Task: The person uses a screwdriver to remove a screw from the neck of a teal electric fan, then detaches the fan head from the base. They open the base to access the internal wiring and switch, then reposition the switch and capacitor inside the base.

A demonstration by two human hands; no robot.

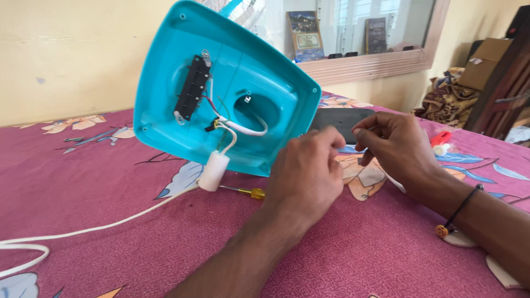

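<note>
- One turquoise fan base (232, 77) stands tilted on the bed (110, 209), underside facing the camera.
- Left hand (306, 176) and right hand (395, 146) pinch fingertips together on something small, hidden.
- One screwdriver (245, 191) lies flat, handle pointing right.

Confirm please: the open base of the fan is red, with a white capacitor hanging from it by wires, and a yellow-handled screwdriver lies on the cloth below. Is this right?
Not quite. The head view shows the base is turquoise, not red. The white capacitor does hang from it by wires, and the yellow-handled screwdriver lies on the cloth below.
</note>
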